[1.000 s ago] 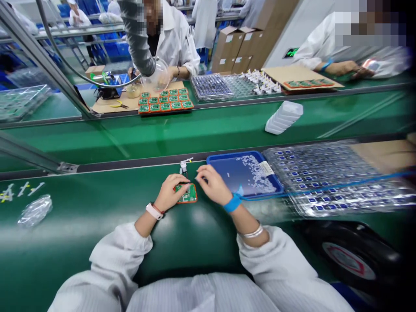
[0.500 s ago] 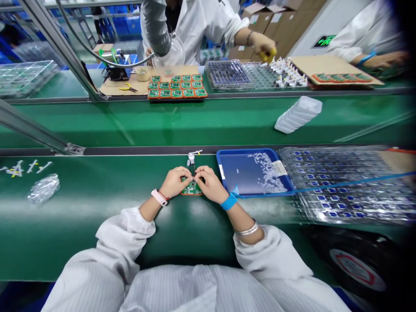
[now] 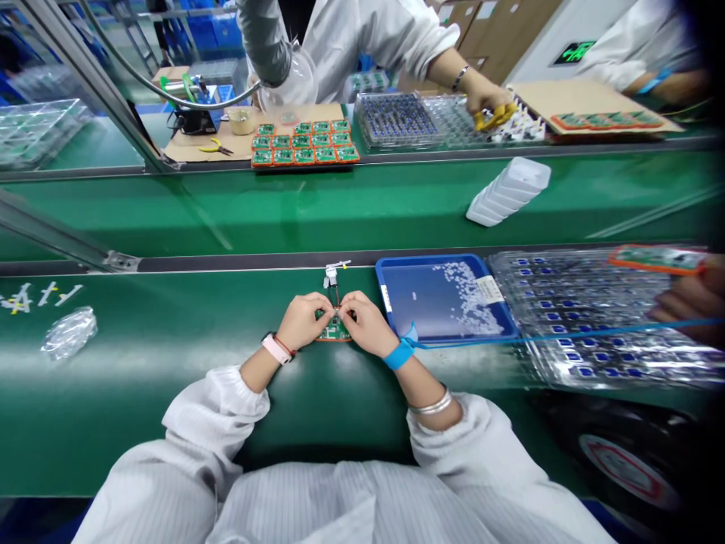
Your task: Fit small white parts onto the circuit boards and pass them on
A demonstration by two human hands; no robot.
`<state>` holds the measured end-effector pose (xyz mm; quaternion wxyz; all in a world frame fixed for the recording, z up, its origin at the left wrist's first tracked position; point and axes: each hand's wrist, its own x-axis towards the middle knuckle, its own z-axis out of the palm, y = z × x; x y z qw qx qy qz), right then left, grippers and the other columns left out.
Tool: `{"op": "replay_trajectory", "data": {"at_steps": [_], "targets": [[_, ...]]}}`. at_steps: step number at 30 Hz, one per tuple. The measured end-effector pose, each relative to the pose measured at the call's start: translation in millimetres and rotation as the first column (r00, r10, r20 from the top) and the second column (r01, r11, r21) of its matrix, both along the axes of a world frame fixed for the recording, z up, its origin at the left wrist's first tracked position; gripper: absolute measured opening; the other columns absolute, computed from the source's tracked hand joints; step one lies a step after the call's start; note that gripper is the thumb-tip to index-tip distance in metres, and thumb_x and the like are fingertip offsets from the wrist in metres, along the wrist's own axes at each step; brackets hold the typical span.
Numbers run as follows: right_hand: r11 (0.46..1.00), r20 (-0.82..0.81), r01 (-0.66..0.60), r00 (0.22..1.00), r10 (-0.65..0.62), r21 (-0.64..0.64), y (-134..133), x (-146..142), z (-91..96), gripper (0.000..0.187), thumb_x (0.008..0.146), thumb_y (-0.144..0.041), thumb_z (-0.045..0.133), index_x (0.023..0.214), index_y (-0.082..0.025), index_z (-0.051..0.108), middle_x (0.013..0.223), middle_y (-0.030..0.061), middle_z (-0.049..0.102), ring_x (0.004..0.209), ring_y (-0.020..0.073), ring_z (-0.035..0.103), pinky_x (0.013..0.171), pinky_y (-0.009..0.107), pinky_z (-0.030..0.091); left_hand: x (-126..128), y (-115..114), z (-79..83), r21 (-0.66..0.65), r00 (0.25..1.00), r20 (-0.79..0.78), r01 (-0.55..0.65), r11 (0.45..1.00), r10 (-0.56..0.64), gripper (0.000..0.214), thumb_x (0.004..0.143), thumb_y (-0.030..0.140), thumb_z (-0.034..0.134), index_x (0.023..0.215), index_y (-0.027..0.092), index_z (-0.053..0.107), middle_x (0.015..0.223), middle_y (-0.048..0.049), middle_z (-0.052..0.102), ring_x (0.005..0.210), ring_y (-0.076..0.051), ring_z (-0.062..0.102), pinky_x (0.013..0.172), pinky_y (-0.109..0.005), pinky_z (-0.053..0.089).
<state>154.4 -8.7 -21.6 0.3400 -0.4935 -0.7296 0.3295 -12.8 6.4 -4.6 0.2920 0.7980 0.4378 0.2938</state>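
Pinching: left hand (image 3: 310, 319) and right hand (image 3: 365, 323) stayed at 12-o'clock edge of green board (image 3: 335, 331), grips pressed together, contents indiscernible.
3 o'clock: co-worker's hand (image 3: 694, 304) arrived with orange-edged board (image 3: 657, 259); pinch work continued.

Electronics assembly workshop. Green bench (image 3: 317, 408), foreground; circuit board (image 3: 334, 332), centre; further boards (image 3: 303, 156) in rows, upper centre; white-coated co-worker (image 3: 340, 41), top centre; grey hose (image 3: 261, 45), clear hood (image 3: 300, 79), upper centre; cardboard cartons (image 3: 482, 34), top right.

Left hand (image 3: 306, 319) and right hand (image 3: 368, 323) fingertip-close over a green circuit board (image 3: 335, 331); grip too small to tell. White piece (image 3: 331, 277) just beyond. Blue tray (image 3: 416, 317) at right, small white bits (image 3: 467, 302) inside.
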Motion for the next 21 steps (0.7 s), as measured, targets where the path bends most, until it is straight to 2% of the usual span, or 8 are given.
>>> {"op": "replay_trajectory", "data": {"at_steps": [4,7,9,12,14,16,18,21], "targets": [[1.0,0.028,0.028,0.999,-0.028,0.015,-2,-6,3.5,0.016,0.079,-0.013,0.047,0.064,-0.018,0.049,0.08,0.0057,0.051,0.08,0.0163,0.05,0.074,0.032,0.042,-1,1,0.6,-0.014,0.999,0.033,0.014,1.0,-0.014,0.012,0.078,0.014,0.059,0.068,0.016,0.066,0.079,-0.0035,0.068,0.076,-0.015,0.063,0.074,-0.029,0.048],[0.993,0.043,0.062,0.997,-0.067,0.105,-3,3,11.7,0.016,0.081,-0.014,0.046,0.067,-0.019,0.051,0.082,0.0056,0.053,0.081,0.0163,0.051,0.075,0.031,0.043,-4,-1,-0.8,0.0,0.999,0.042,0.01,1.0,-0.01,0.009,0.079,0.018,0.058,0.072,0.017,0.065,0.083,-0.0046,0.066,0.078,-0.016,0.062,0.076,-0.03,0.048],[0.972,0.05,0.147,0.986,-0.159,0.185,-2,23,15.9,0.016,0.081,-0.016,0.046,0.068,-0.019,0.053,0.084,0.0059,0.055,0.085,0.0168,0.052,0.078,0.032,0.043,-6,-3,-2.4,0.017,0.999,0.036,0.009,1.0,-0.01,0.007,0.08,0.02,0.057,0.079,0.017,0.064,0.087,-0.0058,0.065,0.082,-0.017,0.061,0.077,-0.032,0.047],[0.897,0.103,0.365,0.911,-0.399,0.249,3,72,14.2,0.014,0.079,-0.017,0.049,0.066,-0.019,0.054,0.082,0.0074,0.057,0.085,0.0193,0.053,0.08,0.035,0.043,-8,-4,-4.3,0.025,1.0,0.025,0.014,1.0,-0.015,0.009,0.08,0.022,0.056,0.086,0.018,0.062,0.091,-0.0066,0.064,0.087,-0.019,0.059,0.079,-0.033,0.047],[0.863,0.156,0.451,0.858,-0.489,0.227,7,103,7.5,0.013,0.075,-0.016,0.051,0.063,-0.019,0.054,0.076,0.0071,0.057,0.083,0.0203,0.053,0.08,0.037,0.043,-8,-4,-4.2,0.028,1.0,0.006,0.019,0.999,-0.019,0.01,0.081,0.022,0.055,0.088,0.018,0.061,0.091,-0.0064,0.064,0.088,-0.019,0.059,0.08,-0.034,0.046],[0.858,0.192,0.48,0.838,-0.51,0.183,10,122,-0.5,0.013,0.073,-0.016,0.052,0.06,-0.019,0.054,0.073,0.0063,0.057,0.08,0.0199,0.053,0.078,0.036,0.044,-8,-3,-3.3,0.03,0.999,-0.011,0.03,0.999,-0.03,0.011,0.082,0.023,0.054,0.089,0.019,0.061,0.092,-0.0063,0.064,0.088,-0.02,0.059,0.08,-0.034,0.046],[0.858,0.214,0.489,0.831,-0.513,0.156,12,127,-5.6,0.013,0.073,-0.017,0.053,0.06,-0.019,0.055,0.072,0.0063,0.058,0.079,0.0197,0.053,0.078,0.036,0.044,-9,-3,-2.0,0.032,0.999,-0.02,0.047,0.998,-0.046,0.012,0.083,0.025,0.053,0.09,0.019,0.061,0.092,-0.0064,0.064,0.088,-0.019,0.059,0.079,-0.034,0.046],[0.844,0.262,0.518,0.802,-0.537,0.142,14,120,-4.7,0.014,0.074,-0.017,0.054,0.06,-0.018,0.058,0.074,0.0077,0.06,0.08,0.0203,0.053,0.079,0.036,0.044,-10,-3,-1.4,0.034,0.998,-0.035,0.059,0.998,-0.058,0.015,0.084,0.029,0.051,0.091,0.019,0.061,0.094,-0.0067,0.064,0.089,-0.019,0.059,0.08,-0.033,0.046]]}}
